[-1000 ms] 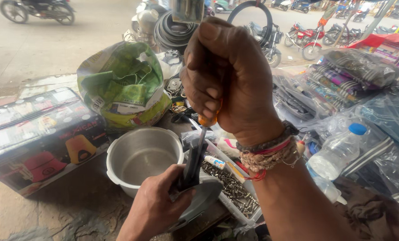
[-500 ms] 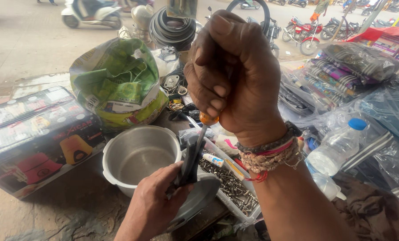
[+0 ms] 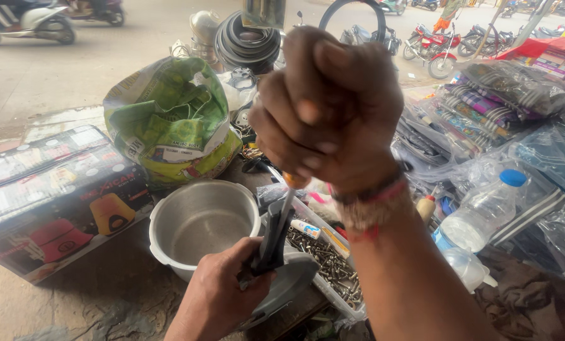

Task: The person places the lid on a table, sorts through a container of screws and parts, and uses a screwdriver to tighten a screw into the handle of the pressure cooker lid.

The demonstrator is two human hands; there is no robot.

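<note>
The right hand (image 3: 326,104) clenched a screwdriver (image 3: 287,205) driven down into the black handle (image 3: 271,237) gripped by the left hand (image 3: 222,293); the fastening looked unfinished, screws (image 3: 326,259) lying just right.

Roadside repair stall: screw tray (image 3: 333,265), bagged spare parts (image 3: 497,95), motorbikes (image 3: 440,47) parked on street behind.

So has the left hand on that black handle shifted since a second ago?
No. The left hand grips the black handle at the same spot beside the metal pot, pressed on the lid.
</note>
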